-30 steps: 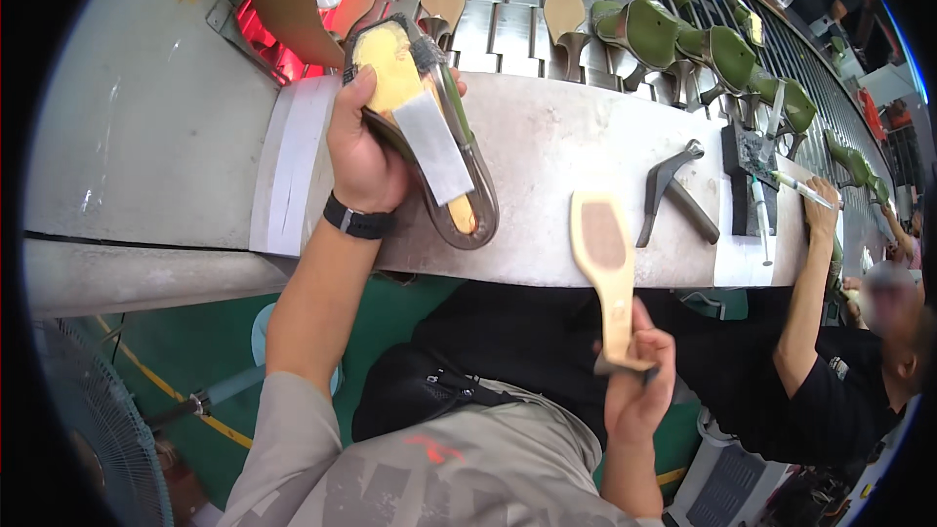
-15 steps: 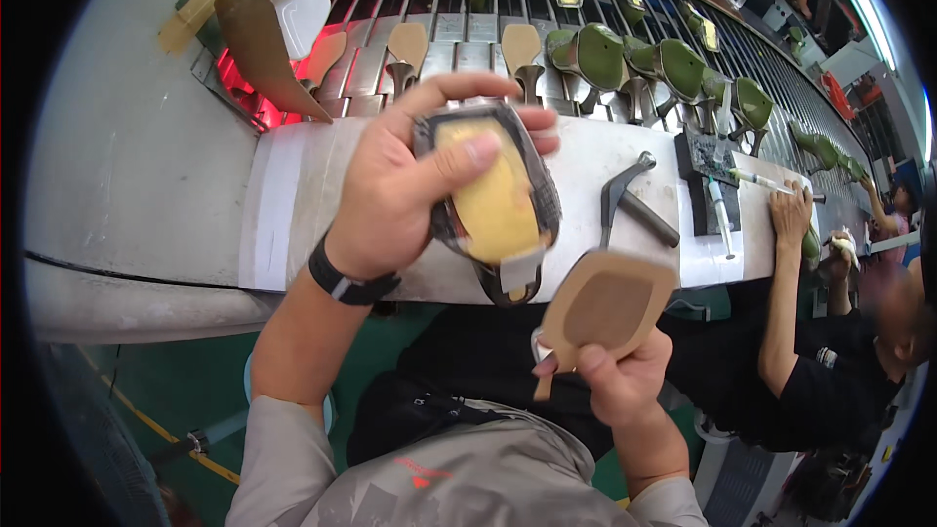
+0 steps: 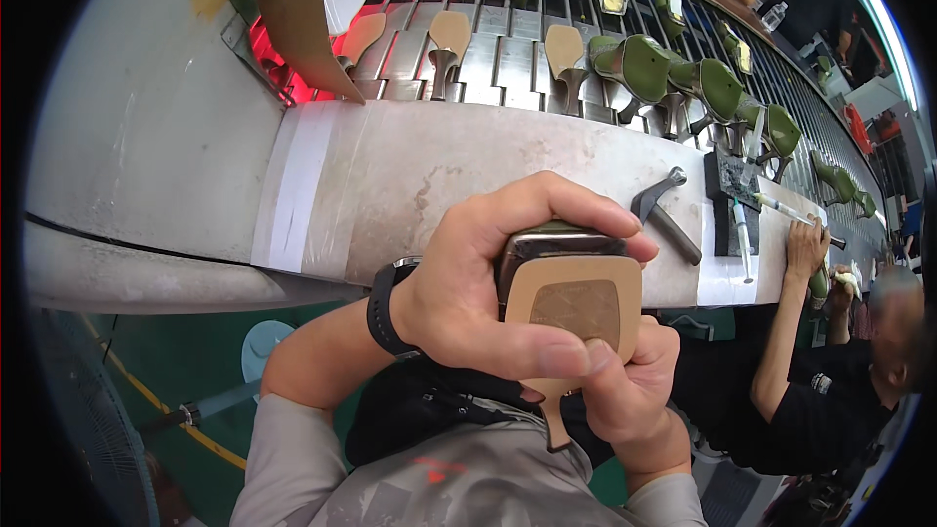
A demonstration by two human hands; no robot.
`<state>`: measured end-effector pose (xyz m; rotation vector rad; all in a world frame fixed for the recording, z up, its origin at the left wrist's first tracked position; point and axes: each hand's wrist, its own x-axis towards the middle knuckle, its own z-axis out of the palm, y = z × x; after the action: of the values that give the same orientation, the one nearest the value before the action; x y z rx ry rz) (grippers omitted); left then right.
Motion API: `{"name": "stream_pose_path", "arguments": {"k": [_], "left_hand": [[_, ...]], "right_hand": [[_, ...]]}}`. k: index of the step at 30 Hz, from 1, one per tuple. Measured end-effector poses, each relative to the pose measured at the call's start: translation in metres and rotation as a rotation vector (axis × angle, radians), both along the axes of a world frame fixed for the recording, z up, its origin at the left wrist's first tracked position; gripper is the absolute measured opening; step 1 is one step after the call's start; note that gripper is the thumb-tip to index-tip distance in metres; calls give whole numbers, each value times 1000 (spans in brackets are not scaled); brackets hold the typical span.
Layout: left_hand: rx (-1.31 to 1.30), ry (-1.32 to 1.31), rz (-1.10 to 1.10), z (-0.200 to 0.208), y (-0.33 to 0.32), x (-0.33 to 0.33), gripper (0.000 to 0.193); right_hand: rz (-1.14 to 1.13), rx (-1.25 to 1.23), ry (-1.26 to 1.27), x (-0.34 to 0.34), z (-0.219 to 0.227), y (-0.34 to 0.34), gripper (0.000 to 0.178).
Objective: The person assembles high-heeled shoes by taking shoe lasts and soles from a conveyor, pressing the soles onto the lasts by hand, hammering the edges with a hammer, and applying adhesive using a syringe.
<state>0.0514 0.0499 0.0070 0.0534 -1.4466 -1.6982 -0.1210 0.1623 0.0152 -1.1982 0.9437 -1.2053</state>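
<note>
Tan sole [image 3: 524,283] held before a dark shoe [image 3: 564,244]

The left hand [image 3: 464,278] curls round the glossy, square-ended shoe, thumb across the sole; the right hand [image 3: 634,400] pinches from below, thumb tip by the brown inset [image 3: 574,304]. Faint marks there are too small to read. It's all at the stained pale bench's [image 3: 468,151] near edge.

Here in the middle, over the desk's [image 3: 439,156] near edge, the held sole [image 3: 586,307] sits in front of the held shoe [image 3: 532,249], left fingers [image 3: 576,199] around the shoe, right fingers [image 3: 656,344] at the sole. On the desk, paper [image 3: 296,185] over at the left, hammer [image 3: 669,224] to the right, and right of that, the block [image 3: 722,197] with syringes [image 3: 741,234]. Behind it all, the conveyor [image 3: 503,68]: loose soles [image 3: 450,32] left, a row of shoes [image 3: 639,68] right!
</note>
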Motion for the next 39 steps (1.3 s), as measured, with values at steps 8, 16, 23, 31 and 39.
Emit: {"name": "stream_pose_path", "arguments": {"k": [8,16,23,31,39], "left_hand": [[-85,-27,20,-1,0,-4,76],[-81,-71,-2,4,0,2,72],[90,-131,-28,18,8,6,69],[182,27,-82,2,-36,-23,75],[118,49,57,-3,-44,-39,59]], "right_hand": [[-26,-33,-48,1,2,0,28],[-47,59,-36,4,8,4,28],[-27,64,47,0,12,5,29],[-106,279,-142,-19,28,-32,44],[-98,170,-170,-36,17,-53,39]]}}
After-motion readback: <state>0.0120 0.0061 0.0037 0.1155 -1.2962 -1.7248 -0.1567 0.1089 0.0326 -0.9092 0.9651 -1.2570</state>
